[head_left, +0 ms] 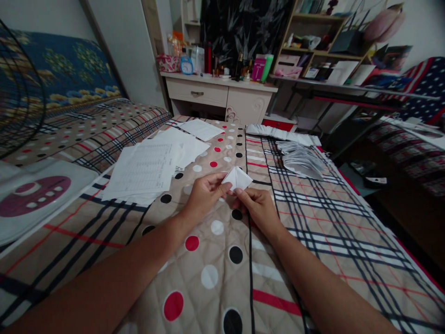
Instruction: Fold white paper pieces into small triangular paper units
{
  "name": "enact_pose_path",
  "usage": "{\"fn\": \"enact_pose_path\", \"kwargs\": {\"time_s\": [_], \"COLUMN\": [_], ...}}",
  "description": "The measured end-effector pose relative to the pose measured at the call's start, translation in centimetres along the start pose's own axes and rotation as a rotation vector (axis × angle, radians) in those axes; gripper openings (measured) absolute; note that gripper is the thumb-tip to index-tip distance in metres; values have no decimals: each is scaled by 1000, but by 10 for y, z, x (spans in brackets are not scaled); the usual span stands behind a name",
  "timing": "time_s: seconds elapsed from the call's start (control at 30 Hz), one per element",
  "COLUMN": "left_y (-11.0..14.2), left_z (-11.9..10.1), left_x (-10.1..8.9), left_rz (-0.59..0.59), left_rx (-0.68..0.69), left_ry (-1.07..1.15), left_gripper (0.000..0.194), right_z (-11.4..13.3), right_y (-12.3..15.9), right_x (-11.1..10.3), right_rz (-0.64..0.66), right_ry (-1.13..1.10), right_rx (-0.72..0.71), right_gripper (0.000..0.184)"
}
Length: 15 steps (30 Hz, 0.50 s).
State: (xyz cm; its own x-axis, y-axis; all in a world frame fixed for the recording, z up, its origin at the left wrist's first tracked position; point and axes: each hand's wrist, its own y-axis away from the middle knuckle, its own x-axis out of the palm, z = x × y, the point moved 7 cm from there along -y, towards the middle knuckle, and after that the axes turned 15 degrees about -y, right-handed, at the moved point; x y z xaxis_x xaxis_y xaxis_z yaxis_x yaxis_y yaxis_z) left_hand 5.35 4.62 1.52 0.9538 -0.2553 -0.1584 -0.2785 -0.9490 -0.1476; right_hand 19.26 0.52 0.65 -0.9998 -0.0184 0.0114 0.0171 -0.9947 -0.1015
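A small piece of folded white paper (239, 177) is held up just above the bedspread, its creases meeting near the middle. My left hand (207, 191) pinches its left corner between thumb and fingers. At the lower edge, my right hand (257, 206) grips it with the thumb on top and the fingers curled beneath. To the left of my hands lie printed sheets of paper (141, 169) in a loose pile, with another white sheet (201, 129) farther back. On the right rest a fanned stack of folded paper pieces (301, 159) and a long row of folded paper (282, 133).
The quilted bedspread (209, 277) has dots and plaid. A white item with a purple print (36, 195) lies at the left, near a dark wire fan guard (43, 93). Behind stand a cream dresser (198, 93) with bottles on top and a desk with shelves (323, 83).
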Motion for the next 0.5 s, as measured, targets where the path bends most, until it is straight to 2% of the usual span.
{"fn": "enact_pose_path", "kwargs": {"time_s": [0.1,0.2,0.27,0.33,0.5], "left_y": [-1,-2,-1,1,9], "left_z": [3,6,5,0,-22], "left_x": [-5,-10,-11,-9,-2], "left_rz": [-54,-95,-107,-107,-97], "left_rx": [14,41,70,115,305], "left_ry": [-111,-201,-264,-350,-590], "left_gripper": [28,21,18,15,8], "right_z": [-1,2,5,13,34], "right_y": [0,0,0,2,9], "right_x": [0,-7,-13,-16,-11], "right_rz": [-15,-116,-181,-214,-194], "right_ry": [34,-65,-98,-38,177], "right_rx": [-17,-92,-152,-234,-417], "right_gripper": [44,30,28,25,11]}}
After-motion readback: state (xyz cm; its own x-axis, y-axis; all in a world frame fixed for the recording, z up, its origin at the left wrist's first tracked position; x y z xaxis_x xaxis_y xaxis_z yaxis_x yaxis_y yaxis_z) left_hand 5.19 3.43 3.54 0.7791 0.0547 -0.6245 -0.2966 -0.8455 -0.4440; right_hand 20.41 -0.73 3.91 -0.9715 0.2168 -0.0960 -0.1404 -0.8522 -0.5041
